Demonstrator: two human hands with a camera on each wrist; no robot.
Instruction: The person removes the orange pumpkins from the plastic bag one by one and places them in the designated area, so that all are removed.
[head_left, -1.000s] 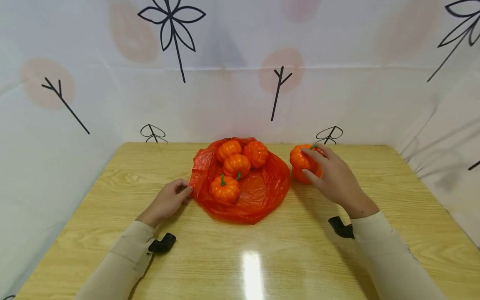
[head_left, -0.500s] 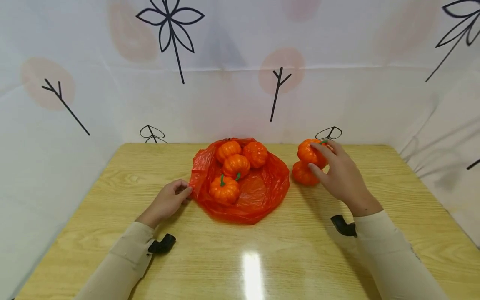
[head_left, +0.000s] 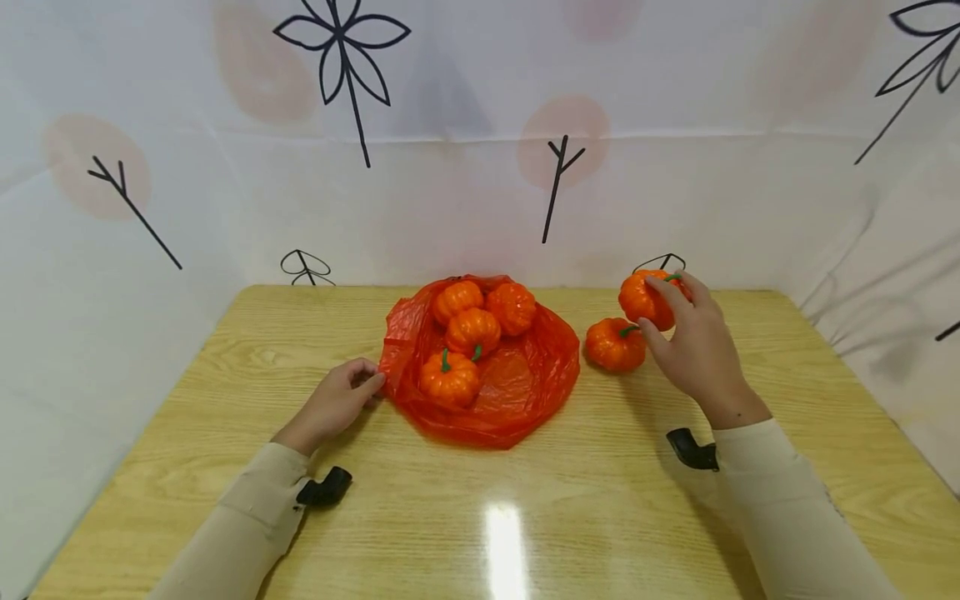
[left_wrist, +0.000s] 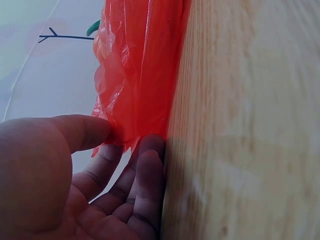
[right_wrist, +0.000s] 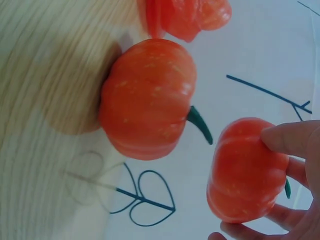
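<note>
Right of centre, the right hand (head_left: 693, 342) grips a raised small pumpkin (head_left: 645, 298) while the left hand (head_left: 337, 400) pinches the red plastic bag's (head_left: 517, 387) edge.

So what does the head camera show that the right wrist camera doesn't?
Only the head view shows the left hand pinching the edge of the red plastic bag, the four small pumpkins lying on it, and the wooden table. Only the right wrist view shows the thumb pressed on the lifted pumpkin up close. Both show the right hand holding that pumpkin above the one resting on the table.
</note>
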